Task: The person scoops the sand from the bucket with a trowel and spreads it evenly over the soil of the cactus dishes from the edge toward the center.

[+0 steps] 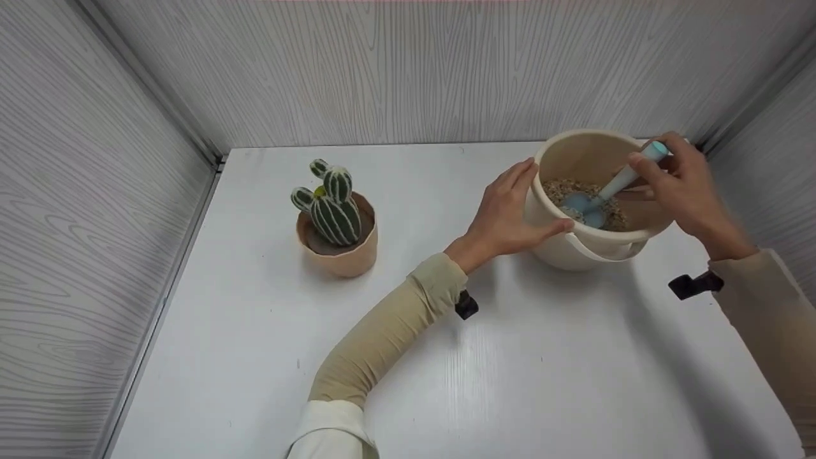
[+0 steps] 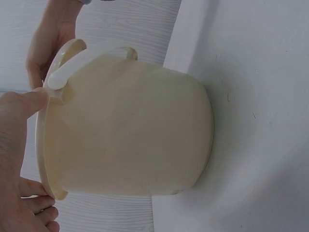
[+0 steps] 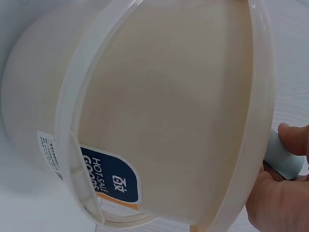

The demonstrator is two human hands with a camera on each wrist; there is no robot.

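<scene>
A cream plastic bucket (image 1: pixel 577 245) with gravel inside stands at the right back of the white table. My left hand (image 1: pixel 510 213) holds its left side, thumb on the front wall and fingers up at the rim. In the left wrist view the bucket (image 2: pixel 130 130) fills the frame, with the thumb (image 2: pixel 21 113) against its rim. My right hand (image 1: pixel 679 185) pinches the handle of a light blue scoop (image 1: pixel 605 194), whose bowl lies in the gravel (image 1: pixel 561 188). The right wrist view shows the bucket (image 3: pixel 169 111) from outside and the scoop handle (image 3: pixel 282 157) in my fingers.
A toy cactus (image 1: pixel 331 204) in a tan pot (image 1: pixel 347 258) stands left of centre on the table (image 1: pixel 510 382). Grey wood-grain walls close in the back and both sides. A blue label (image 3: pixel 111 176) sits on the bucket's side.
</scene>
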